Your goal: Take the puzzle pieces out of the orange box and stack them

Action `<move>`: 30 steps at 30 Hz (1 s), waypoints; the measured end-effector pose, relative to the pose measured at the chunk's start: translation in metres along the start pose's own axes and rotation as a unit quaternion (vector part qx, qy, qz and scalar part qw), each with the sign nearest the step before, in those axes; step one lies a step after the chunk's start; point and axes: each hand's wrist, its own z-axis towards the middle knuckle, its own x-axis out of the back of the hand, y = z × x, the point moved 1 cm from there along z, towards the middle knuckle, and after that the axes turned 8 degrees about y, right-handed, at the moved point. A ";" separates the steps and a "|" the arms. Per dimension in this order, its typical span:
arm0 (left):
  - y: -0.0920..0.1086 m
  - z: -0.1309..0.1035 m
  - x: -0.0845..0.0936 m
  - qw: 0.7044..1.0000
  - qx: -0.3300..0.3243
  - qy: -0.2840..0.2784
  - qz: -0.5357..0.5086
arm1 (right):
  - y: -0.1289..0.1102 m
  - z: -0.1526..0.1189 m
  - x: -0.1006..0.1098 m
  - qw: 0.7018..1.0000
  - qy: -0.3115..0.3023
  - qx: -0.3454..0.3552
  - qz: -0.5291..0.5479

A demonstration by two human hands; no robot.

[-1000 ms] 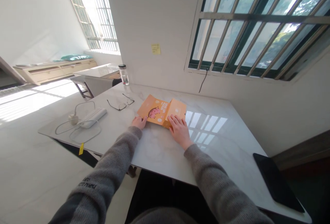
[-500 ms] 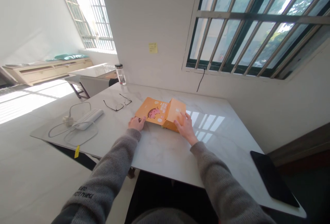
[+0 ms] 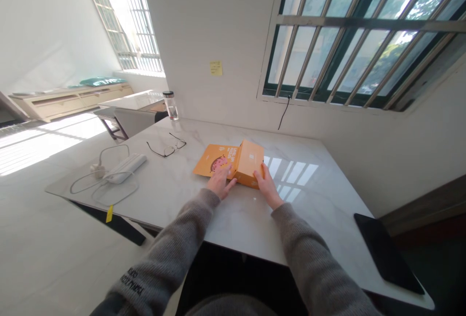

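Observation:
An orange cardboard puzzle box [image 3: 251,158] lies on the white table, its printed lid flap [image 3: 213,158] spread out to the left. The flap carries white lettering and a pink cartoon figure. My left hand [image 3: 220,182] rests at the flap's near edge, fingers stretched over it and the thumb apart, close to the box's front left corner. At the box's right side, my right hand [image 3: 267,185] has its thumb against the front and its fingers along the side, partly hidden. The box's inside cannot be made out.
Eyeglasses [image 3: 169,149] lie left of the box, near a white power strip [image 3: 125,168] with a looped cable. A clear bottle [image 3: 170,106] stands at the far left corner. A black tablet-like slab [image 3: 388,253] rests at the right edge. A barred window is above.
My left hand has moved right, from the flap's left corner to near the box body. The flap lies a little lower. My right hand has shifted from the box's top to its right side.

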 end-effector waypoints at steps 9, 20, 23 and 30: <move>0.006 0.011 -0.021 0.998 0.038 0.025 -0.049 | -0.033 -0.010 0.007 0.997 0.036 0.066 0.012; 0.005 0.017 -0.017 0.997 0.043 0.032 -0.053 | -0.032 -0.008 0.006 0.999 0.020 0.024 0.029; 0.011 0.023 -0.011 0.995 0.016 0.070 -0.072 | -0.039 -0.009 0.011 0.997 0.030 0.054 0.041; 0.030 0.042 0.011 0.981 -0.066 0.117 -0.142 | -0.055 -0.016 0.019 0.987 0.041 0.115 0.107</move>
